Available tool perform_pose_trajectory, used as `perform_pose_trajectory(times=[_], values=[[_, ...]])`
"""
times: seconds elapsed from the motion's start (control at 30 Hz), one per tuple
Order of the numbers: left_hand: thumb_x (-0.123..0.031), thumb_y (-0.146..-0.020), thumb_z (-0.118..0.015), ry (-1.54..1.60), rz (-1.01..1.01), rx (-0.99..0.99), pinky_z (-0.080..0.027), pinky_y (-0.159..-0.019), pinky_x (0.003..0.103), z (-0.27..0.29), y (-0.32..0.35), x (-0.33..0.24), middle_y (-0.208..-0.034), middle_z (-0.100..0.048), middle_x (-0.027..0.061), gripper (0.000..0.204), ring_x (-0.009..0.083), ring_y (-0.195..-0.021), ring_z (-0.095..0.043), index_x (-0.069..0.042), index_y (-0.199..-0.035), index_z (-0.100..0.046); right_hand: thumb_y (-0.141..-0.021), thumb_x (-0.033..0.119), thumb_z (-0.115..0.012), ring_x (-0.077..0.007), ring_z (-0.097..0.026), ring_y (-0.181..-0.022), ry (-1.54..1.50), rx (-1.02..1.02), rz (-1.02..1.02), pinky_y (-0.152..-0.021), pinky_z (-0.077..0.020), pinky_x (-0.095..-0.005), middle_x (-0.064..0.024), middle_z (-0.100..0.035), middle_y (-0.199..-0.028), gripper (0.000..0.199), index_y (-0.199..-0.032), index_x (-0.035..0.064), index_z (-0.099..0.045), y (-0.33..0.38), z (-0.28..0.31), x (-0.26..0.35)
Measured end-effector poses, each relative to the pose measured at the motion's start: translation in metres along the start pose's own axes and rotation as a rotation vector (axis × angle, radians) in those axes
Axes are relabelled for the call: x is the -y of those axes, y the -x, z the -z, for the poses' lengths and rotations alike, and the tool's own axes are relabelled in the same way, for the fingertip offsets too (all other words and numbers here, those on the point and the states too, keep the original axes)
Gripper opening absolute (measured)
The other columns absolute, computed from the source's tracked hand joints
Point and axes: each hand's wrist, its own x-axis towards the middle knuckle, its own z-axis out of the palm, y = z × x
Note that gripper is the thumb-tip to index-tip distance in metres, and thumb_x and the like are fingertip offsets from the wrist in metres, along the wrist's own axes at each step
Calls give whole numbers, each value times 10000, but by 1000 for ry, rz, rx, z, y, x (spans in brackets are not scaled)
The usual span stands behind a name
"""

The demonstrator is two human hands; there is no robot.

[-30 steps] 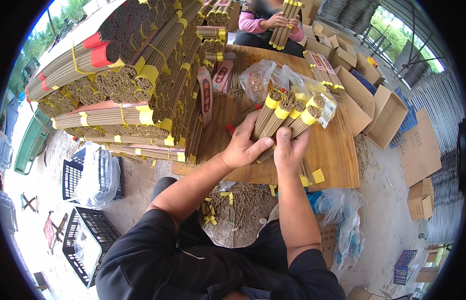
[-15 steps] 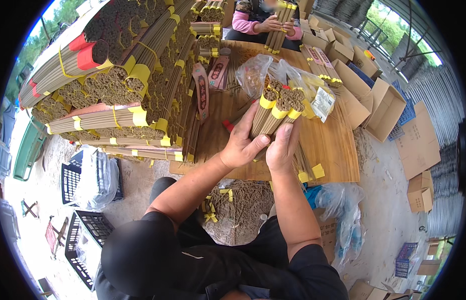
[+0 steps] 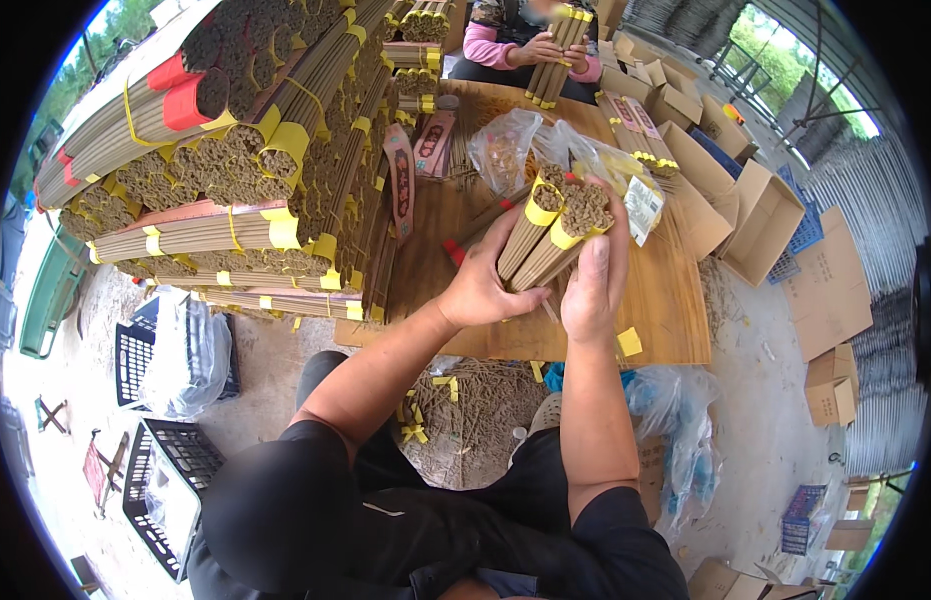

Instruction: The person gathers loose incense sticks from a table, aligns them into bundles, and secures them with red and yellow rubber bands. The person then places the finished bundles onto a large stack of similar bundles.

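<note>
Between my two hands, over the wooden table (image 3: 665, 300), I hold several bundles of brown incense sticks (image 3: 551, 240) with yellow paper bands near their upper ends. They stand tilted, tops away from me. My left hand (image 3: 485, 278) is closed round their left side, its thumb across the lower front. Against their right side my right hand (image 3: 595, 285) presses with upright fingers; the far fingertips are partly hidden behind the bundles. A loose yellow paper strip (image 3: 629, 342) lies beside my right wrist.
A tall stack of banded incense bundles (image 3: 225, 165) fills the left of the table. Clear plastic bags (image 3: 505, 150) lie behind my hands. Across the table another person's hands (image 3: 550, 50) hold a bundle. Cardboard boxes (image 3: 760, 210) stand right; black crates (image 3: 170, 455) sit lower left.
My right hand has moved up and slightly right along the bundles, and its fingers now wrap their far side. The bundles have shifted, with a gap showing between them. My left hand stays closed on them.
</note>
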Motion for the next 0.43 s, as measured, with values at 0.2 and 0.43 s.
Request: perform_pose_trajectory(times=[0.2, 0.43], values=[[-322, -770, -878, 170, 36, 32, -403, -1111, 393, 6, 0, 9, -1366, -562, 154, 910, 243, -1298, -525, 12, -1474, -408, -949, 162, -737, -157, -591, -1136, -295, 132, -211, -1008, -467, -328, -86, -610, -1263, 538, -1376, -42, -482, -7, 11, 5], [-322, -898, -781, 262, 125, -23, -425, -1085, 385, 10, 2, 8, -1358, -582, 142, 726, 208, -1250, -547, 11, -1452, -452, -881, 372, -817, -173, -617, -1046, 26, -21, -135, -941, -499, -338, -92, -652, -1163, 633, -1297, -10, -530, 8, -3, -26]])
